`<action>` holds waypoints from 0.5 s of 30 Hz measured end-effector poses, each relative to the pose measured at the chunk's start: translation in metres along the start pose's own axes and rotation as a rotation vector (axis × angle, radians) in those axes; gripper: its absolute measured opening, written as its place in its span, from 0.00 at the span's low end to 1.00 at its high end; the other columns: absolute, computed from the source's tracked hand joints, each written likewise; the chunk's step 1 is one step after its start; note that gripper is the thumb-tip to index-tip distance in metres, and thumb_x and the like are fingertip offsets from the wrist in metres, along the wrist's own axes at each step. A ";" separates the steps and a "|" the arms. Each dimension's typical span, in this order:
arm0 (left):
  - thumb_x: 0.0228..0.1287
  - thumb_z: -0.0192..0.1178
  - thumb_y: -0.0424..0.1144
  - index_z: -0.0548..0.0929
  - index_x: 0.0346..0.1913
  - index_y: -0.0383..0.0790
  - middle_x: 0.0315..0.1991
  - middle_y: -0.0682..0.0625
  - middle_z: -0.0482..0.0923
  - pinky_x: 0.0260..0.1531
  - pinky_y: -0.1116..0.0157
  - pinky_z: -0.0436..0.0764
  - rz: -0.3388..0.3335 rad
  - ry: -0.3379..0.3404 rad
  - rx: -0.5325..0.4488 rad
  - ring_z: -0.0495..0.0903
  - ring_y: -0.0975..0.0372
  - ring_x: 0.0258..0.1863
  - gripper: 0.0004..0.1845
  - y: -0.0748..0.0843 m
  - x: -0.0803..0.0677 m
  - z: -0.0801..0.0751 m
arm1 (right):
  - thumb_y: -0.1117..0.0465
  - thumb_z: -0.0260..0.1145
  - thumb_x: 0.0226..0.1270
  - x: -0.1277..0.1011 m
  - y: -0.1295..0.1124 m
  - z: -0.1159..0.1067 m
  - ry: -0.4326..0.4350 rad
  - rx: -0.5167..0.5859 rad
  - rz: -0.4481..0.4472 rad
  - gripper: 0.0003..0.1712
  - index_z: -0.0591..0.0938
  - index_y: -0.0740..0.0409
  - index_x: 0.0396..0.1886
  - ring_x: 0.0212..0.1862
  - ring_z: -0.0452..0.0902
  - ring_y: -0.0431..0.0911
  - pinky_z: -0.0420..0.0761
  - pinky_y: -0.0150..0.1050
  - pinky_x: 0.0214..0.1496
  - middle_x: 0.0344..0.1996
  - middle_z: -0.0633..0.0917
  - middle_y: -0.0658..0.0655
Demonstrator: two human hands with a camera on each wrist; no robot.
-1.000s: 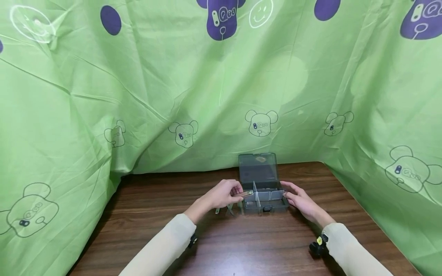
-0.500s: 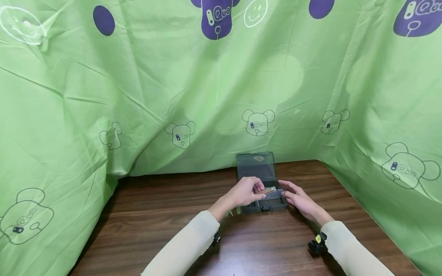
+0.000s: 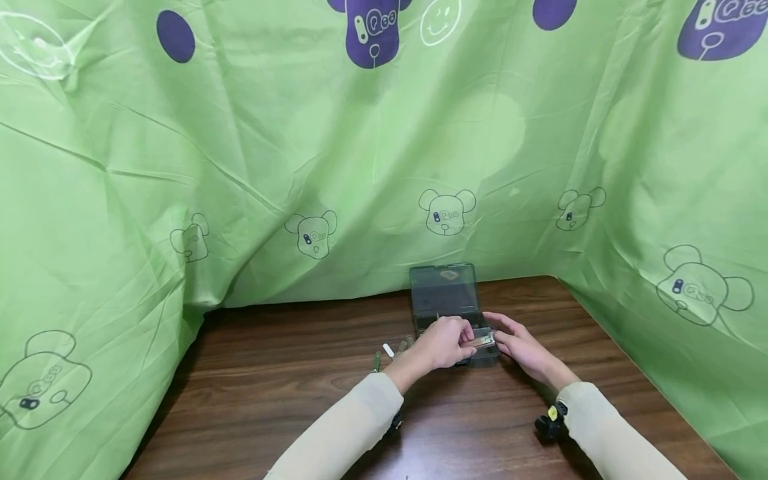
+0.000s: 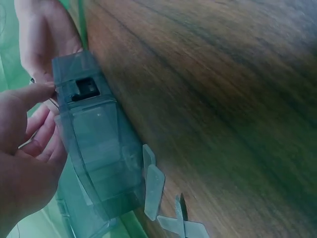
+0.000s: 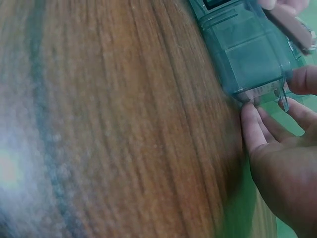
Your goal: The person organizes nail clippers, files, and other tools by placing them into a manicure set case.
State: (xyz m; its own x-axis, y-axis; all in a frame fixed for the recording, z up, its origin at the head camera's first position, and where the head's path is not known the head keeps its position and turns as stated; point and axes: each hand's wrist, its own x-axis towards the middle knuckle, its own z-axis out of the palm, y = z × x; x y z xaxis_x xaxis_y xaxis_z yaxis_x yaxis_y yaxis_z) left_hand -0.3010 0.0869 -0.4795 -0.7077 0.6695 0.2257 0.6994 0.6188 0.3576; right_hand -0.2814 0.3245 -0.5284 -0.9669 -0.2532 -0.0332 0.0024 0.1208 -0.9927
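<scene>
A small smoky-grey plastic compartment box (image 3: 454,313) sits on the wooden counter (image 3: 288,400), a little right of centre and low in the head view, its lid standing open toward the green bear-print cloth (image 3: 240,167) behind. The left hand (image 3: 445,343) reaches across the box's front, fingers curled, pinching a small flat metal piece (image 3: 483,342) that looks like a nail clipper, held over the right-hand end of the box. The right hand (image 3: 521,348) rests against the box's right end with fingers fairly straight, steadying it; in the right wrist view its fingertips (image 5: 249,120) touch the box's corner. To the left of the box, loose clear divider pieces (image 4: 154,191) and a few other small bits (image 3: 388,350) lie on the counter.

The step in hand appears to be placing the metal piece into the right-hand compartment. The next move likely calls for lowering it level so it clears the divider walls, then loosening the pinch while the right hand holds the box from sliding.
</scene>
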 end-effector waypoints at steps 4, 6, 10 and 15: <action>0.67 0.75 0.45 0.85 0.41 0.48 0.34 0.62 0.80 0.37 0.79 0.76 0.005 0.003 0.030 0.76 0.76 0.32 0.09 0.001 0.001 0.002 | 0.69 0.48 0.82 0.000 0.000 -0.002 0.002 -0.002 0.003 0.34 0.56 0.61 0.84 0.54 0.80 0.37 0.78 0.30 0.57 0.76 0.61 0.72; 0.67 0.75 0.46 0.85 0.41 0.47 0.35 0.61 0.81 0.38 0.79 0.76 0.017 0.005 0.021 0.77 0.76 0.33 0.10 0.000 0.001 0.003 | 0.69 0.49 0.82 0.001 0.000 -0.002 0.005 -0.004 0.002 0.34 0.57 0.61 0.84 0.54 0.80 0.38 0.78 0.30 0.57 0.76 0.61 0.72; 0.66 0.76 0.47 0.87 0.46 0.44 0.40 0.58 0.83 0.43 0.80 0.77 0.056 -0.018 -0.072 0.81 0.73 0.38 0.14 -0.004 0.000 -0.003 | 0.67 0.52 0.83 0.002 0.001 -0.001 0.011 -0.017 0.001 0.33 0.58 0.60 0.84 0.60 0.78 0.45 0.79 0.32 0.58 0.77 0.62 0.71; 0.66 0.77 0.45 0.87 0.52 0.40 0.46 0.53 0.86 0.50 0.77 0.79 0.078 -0.033 -0.183 0.83 0.68 0.44 0.18 -0.017 -0.009 -0.026 | 0.65 0.54 0.84 0.003 0.002 0.003 0.020 -0.047 0.004 0.33 0.60 0.59 0.83 0.69 0.72 0.54 0.77 0.31 0.61 0.79 0.61 0.68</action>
State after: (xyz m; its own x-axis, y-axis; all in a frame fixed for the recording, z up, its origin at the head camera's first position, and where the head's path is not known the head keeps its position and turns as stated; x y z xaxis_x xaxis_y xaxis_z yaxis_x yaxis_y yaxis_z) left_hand -0.3093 0.0600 -0.4637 -0.6463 0.7276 0.2299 0.7200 0.4816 0.4998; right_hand -0.2834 0.3214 -0.5305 -0.9717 -0.2337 -0.0344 -0.0052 0.1667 -0.9860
